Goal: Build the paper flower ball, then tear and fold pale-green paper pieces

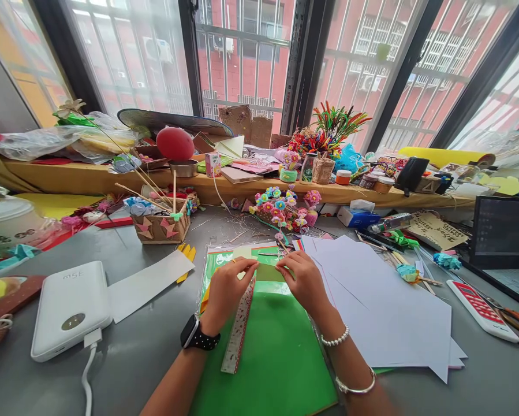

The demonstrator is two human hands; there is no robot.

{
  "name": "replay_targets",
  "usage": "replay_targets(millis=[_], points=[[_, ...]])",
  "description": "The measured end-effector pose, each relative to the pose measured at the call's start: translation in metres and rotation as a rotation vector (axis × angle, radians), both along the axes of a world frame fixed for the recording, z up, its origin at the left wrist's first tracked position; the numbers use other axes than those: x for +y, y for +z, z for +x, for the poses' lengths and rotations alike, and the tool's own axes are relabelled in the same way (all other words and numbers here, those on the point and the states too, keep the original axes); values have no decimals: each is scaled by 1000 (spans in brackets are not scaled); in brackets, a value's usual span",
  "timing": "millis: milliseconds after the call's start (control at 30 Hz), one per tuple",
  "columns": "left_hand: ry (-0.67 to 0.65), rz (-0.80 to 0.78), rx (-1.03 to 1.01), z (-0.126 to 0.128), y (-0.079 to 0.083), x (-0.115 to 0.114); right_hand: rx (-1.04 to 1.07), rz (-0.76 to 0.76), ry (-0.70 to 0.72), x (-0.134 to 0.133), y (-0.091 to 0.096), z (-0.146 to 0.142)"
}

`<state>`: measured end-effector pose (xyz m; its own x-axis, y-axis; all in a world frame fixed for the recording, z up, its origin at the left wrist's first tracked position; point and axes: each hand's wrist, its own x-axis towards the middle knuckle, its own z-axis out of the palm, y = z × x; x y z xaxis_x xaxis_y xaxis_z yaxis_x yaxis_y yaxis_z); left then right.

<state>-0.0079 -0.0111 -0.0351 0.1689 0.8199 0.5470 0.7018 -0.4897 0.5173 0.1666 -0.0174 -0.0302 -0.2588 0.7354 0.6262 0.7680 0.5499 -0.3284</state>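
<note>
Between my two hands is a small pale yellow-green piece of paper [268,273], pinched at its two upper corners. My left hand [230,284], with a black watch on the wrist, is closed on its left end. On the right end, my right hand [301,282] pinches with thumb and fingertips. Below lies a green sheet in a clear sleeve [280,352]. A patterned ruler [239,335] rests on it, its top partly hidden by my left hand. Just beyond my hands are another pale paper piece [242,252] and scissors [280,253].
White paper sheets [384,306] lie to the right, near a red-and-white calculator [482,309] and a laptop [506,231]. Leftward are a white power bank [74,309], a pale paper strip [150,283] and a cardboard basket [160,226]. Craft flowers [280,208] stand behind, below a cluttered ledge.
</note>
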Motion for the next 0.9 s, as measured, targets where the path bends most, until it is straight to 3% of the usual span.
replay_targets(millis=[100, 267, 333, 733, 900], points=[[82, 41, -84, -2, 1, 1, 0, 1, 16, 0, 1, 0], [-176, -2, -35, 4, 2, -2, 5, -7, 96, -4, 0, -7], [-186, -20, 47, 6, 2, -3, -3, -17, 73, -5, -1, -10], [-12, 51, 114, -2, -2, 0, 107, 21, -373, 1, 4, 16], [-126, 38, 143, 5, -1, -4, 91, -37, -10, -3, 3, 0]])
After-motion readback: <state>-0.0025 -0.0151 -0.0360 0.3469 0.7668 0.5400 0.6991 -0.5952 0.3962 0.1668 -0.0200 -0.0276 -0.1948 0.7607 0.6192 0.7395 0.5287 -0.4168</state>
